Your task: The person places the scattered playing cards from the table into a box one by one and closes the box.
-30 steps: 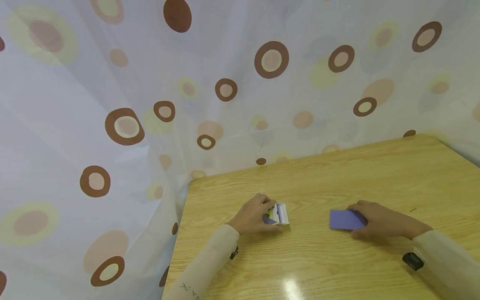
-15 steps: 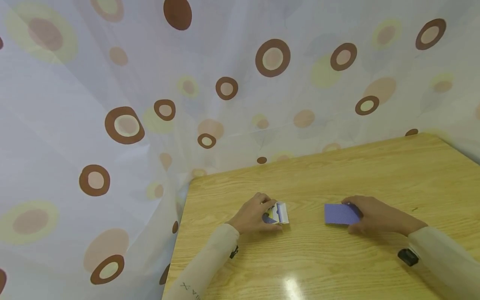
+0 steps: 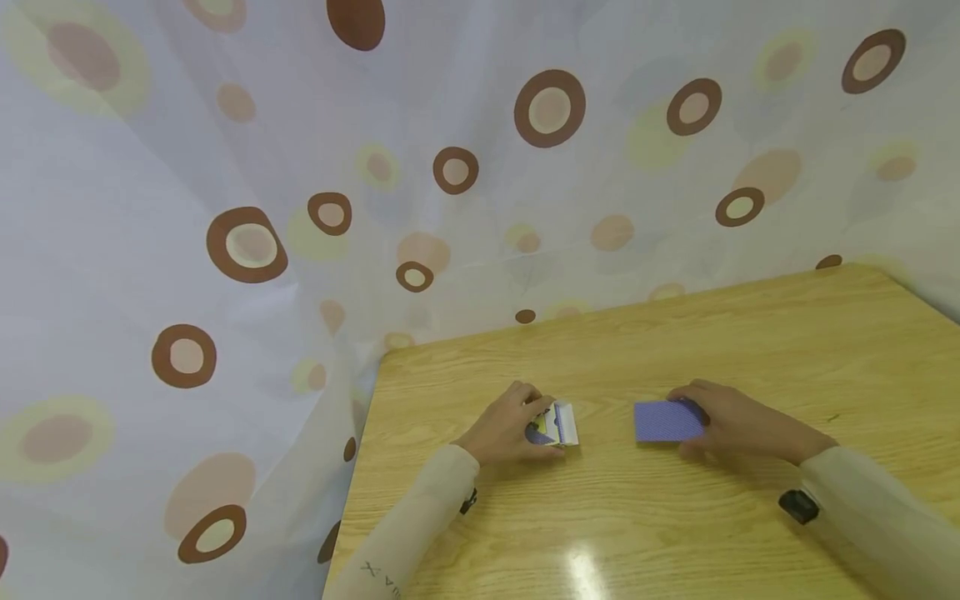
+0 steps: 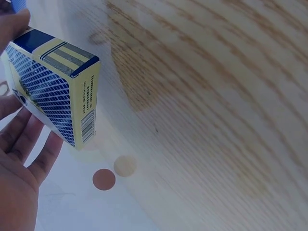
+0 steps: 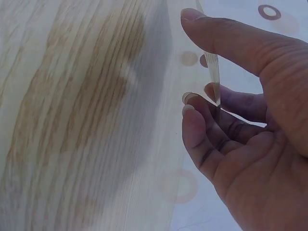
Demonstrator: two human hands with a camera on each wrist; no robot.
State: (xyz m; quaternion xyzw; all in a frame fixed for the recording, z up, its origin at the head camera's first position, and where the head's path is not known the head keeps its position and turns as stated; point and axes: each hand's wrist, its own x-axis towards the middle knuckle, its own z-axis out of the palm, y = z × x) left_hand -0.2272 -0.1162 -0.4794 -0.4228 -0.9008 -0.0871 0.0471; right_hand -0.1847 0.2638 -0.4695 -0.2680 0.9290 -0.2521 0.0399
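On the left side of the table, my left hand (image 3: 501, 430) grips a playing-card box (image 3: 553, 425) by its edges, thumb on one side and fingers on the other. Its white flap stands open, pointing right. The left wrist view shows the box's (image 4: 45, 84) blue patterned face and a barcode on its end. To the right, my right hand (image 3: 738, 423) pinches a deck of playing cards (image 3: 666, 422), blue-purple back up. The deck's left end faces the box's open end across a short gap. In the right wrist view the deck (image 5: 213, 77) appears edge-on between thumb and fingers.
Both hands are over a light wood-grain table (image 3: 637, 517). A white curtain (image 3: 480, 225) with brown and yellow circles hangs along its far and left edges. Black straps show at both wrists, below the cream sleeves (image 3: 870, 492).
My right hand has moved left with the deck of playing cards, narrowing the gap to the box. My left hand and the playing-card box have stayed in place.
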